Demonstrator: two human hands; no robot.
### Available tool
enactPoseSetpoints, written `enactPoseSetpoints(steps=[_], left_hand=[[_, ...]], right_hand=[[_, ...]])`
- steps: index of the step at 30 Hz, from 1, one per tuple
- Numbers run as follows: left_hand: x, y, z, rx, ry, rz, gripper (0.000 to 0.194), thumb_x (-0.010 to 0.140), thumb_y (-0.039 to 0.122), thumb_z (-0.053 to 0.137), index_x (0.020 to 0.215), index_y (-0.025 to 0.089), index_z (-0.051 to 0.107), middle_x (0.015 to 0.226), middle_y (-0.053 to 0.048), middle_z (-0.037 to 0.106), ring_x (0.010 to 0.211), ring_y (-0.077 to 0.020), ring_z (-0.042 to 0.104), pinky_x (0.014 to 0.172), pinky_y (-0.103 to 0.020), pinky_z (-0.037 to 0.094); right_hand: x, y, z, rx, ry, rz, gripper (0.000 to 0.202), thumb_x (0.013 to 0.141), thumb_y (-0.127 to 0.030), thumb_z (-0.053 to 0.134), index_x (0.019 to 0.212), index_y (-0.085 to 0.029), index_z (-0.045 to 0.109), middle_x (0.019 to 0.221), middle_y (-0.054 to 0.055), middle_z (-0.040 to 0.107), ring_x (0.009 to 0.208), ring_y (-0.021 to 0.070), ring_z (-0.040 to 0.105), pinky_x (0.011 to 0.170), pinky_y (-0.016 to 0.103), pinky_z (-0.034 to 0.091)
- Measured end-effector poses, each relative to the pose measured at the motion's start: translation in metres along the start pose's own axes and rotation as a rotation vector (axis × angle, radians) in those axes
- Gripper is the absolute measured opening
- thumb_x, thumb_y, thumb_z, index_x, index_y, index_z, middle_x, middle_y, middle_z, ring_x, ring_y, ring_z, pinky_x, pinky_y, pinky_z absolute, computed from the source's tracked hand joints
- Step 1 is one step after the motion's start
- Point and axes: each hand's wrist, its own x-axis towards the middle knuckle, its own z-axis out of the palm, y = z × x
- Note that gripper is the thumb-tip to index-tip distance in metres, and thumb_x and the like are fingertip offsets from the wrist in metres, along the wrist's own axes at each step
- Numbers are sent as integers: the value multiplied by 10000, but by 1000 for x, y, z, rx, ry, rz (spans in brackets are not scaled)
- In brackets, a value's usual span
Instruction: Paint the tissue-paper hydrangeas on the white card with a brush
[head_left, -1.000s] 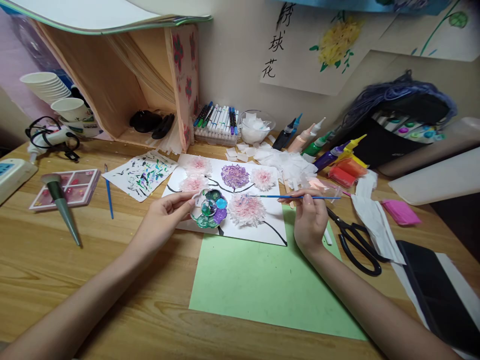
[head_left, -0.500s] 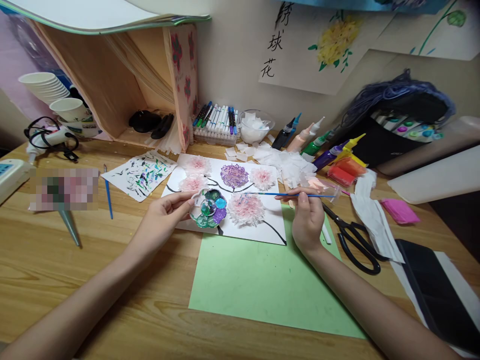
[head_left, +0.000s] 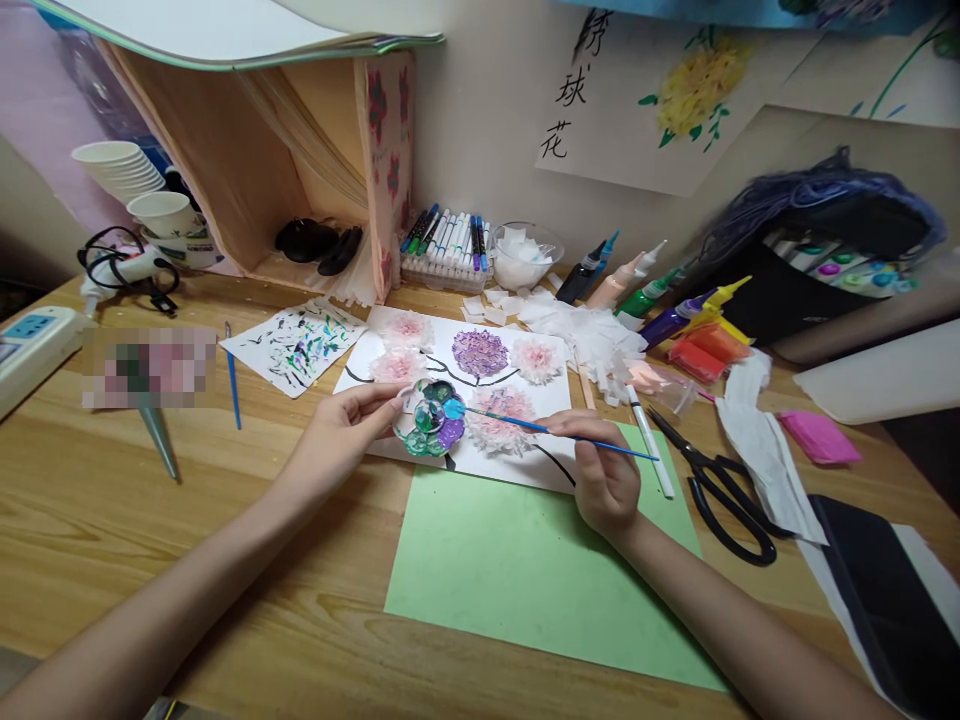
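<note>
My left hand [head_left: 356, 425] pinches the rim of a small flower-shaped paint palette [head_left: 429, 420], its wells filled with green, blue and purple paint. Between the fingers of my right hand [head_left: 606, 470] is a thin blue paintbrush [head_left: 525, 424], its tip at the blue well on the palette's right side. Both are above a white sheet [head_left: 551, 462] with black painted stems, several pink tissue-paper flowers [head_left: 501, 418] and one purple flower [head_left: 480, 352]. The palette hides part of the sheet's lower left.
Green paper [head_left: 525, 570] lies under the sheet. Black scissors [head_left: 720, 485] and a white pen [head_left: 652, 450] are at the right. Paint bottles [head_left: 615, 280], tissue scraps [head_left: 577, 325] and markers [head_left: 450, 240] stand behind. A paint-marked paper [head_left: 300, 345] and another brush [head_left: 233, 385] lie left.
The brush in my right hand has moved left and down, from over the pink flower to the palette's blue well. My left hand still holds the palette; the whole view has shifted slightly.
</note>
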Motion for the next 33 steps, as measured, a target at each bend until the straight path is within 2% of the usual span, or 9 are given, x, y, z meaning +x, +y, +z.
enactPoseSetpoints(steps=[3, 8, 11, 14, 16, 25, 33], left_hand=[[0, -1, 0, 4, -11, 2, 424, 708, 468, 700, 1034, 199, 720, 1074, -63, 725, 941, -224, 662, 769, -297, 570], [1, -1, 1, 22, -8, 8, 456, 700, 489, 693, 1038, 183, 719, 1083, -76, 722, 955, -251, 664, 793, -347, 573], [1, 0, 1, 18, 2, 1, 453, 690, 487, 703, 1022, 179, 723, 1085, -79, 721, 955, -245, 664, 787, -334, 575], [2, -1, 0, 5, 6, 2, 438, 680, 483, 715, 1004, 189, 729, 1085, -74, 721, 936, -232, 668, 778, -317, 575], [2, -2, 0, 9, 6, 9, 430, 683, 483, 715, 1005, 199, 732, 1078, -69, 723, 919, -227, 671, 781, -320, 574], [1, 0, -1, 33, 7, 24, 454, 688, 495, 702, 1026, 194, 726, 1083, -76, 720, 945, -254, 662, 785, -360, 581], [2, -2, -2, -12, 1, -1, 395, 705, 460, 707, 1010, 209, 725, 1091, -46, 720, 941, -201, 660, 764, -263, 568]], right_hand=[[-1, -2, -1, -28, -75, -35, 249, 895, -182, 412, 1042, -261, 598, 905, 45, 667, 902, 201, 623, 765, 391, 511], [0, -2, -1, -43, -53, -32, 234, 896, -204, 409, 1013, -258, 604, 881, 46, 668, 873, 207, 630, 743, 403, 510], [3, 1, -1, -44, 121, -28, 190, 895, -238, 423, 924, -243, 610, 815, 35, 658, 799, 208, 633, 707, 401, 499], [7, 5, -1, -42, 325, 47, 192, 902, -266, 425, 835, -233, 603, 763, 16, 625, 728, 189, 620, 685, 379, 488], [10, 7, -3, -40, 363, 105, 201, 906, -281, 427, 830, -226, 604, 769, 10, 609, 704, 173, 618, 677, 361, 485], [9, 7, -5, -152, 234, 144, 214, 923, -286, 414, 871, -216, 609, 802, 11, 640, 730, 159, 623, 709, 341, 475], [10, 4, -4, -200, 233, 106, 219, 923, -273, 409, 863, -216, 611, 799, 14, 647, 769, 163, 622, 739, 344, 476]])
